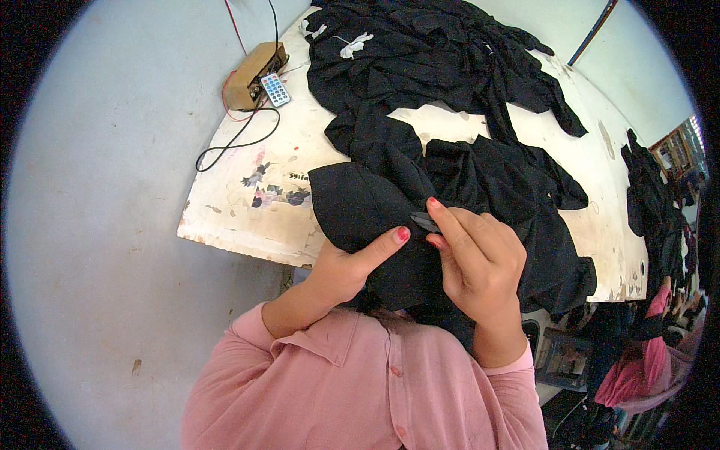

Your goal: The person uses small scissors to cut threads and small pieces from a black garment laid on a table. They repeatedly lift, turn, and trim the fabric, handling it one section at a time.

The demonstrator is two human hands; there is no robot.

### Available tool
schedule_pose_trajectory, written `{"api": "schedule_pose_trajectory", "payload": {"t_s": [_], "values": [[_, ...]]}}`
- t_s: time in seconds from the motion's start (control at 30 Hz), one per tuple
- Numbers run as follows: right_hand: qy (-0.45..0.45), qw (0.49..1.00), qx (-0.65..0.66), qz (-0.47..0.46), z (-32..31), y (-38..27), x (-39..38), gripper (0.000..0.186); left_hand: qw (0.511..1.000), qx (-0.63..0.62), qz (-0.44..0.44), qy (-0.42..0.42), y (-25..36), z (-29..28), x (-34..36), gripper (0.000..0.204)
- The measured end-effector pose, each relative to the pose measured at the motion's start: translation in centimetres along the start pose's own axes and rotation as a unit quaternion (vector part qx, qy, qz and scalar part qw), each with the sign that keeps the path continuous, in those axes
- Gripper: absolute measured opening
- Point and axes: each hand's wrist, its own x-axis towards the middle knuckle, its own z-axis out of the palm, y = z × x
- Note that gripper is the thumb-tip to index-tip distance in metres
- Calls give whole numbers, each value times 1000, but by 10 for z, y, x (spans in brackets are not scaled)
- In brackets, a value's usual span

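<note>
My left hand [341, 266] is closed on a piece of black fabric [356, 206], its thumb lying on top and its fingers out of sight beneath the cloth. Between the thumb and fingers of my right hand [480, 259] is a pair of small grey thread snips [424, 221], mostly covered by the fingers. Their blades point left, right against the fabric and close to my left thumb. The held cloth runs on into a larger black garment [517, 195] spread in folds to the right.
A heap of black garments [405, 60] with white bits on it covers the far side of the worn white table [240, 210]. Far left stand a brown box [251, 79] with cables and a small remote control [275, 89]. A person in pink [637, 367] is at the right.
</note>
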Motion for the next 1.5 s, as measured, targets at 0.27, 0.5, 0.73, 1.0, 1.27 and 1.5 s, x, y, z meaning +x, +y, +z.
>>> {"api": "schedule_pose_trajectory", "payload": {"t_s": [0.27, 0.5, 0.73, 1.0, 1.27, 1.5], "values": [[17, 965, 218, 144, 21, 3, -18, 58, 996, 75, 9, -50, 0, -5, -1, 35], [25, 959, 213, 186, 33, 8, -27, 49, 971, -223, -37, -75, 15, -8, 10, 38], [82, 996, 41, -5, 26, -6, 1, 23, 980, -188, -26, -59, 11, 2, 1, 32], [-121, 910, 396, 12, 6, -1, 1, 25, 993, -120, 6, 2, 8, -2, 2, 31], [77, 982, 137, 109, 30, -11, 6, 25, 1000, -18, 14, -15, 3, -9, 1, 36], [-36, 885, 419, 200, 29, 6, 1, 9, 992, -122, -21, -2, 4, -6, 3, 36]]}}
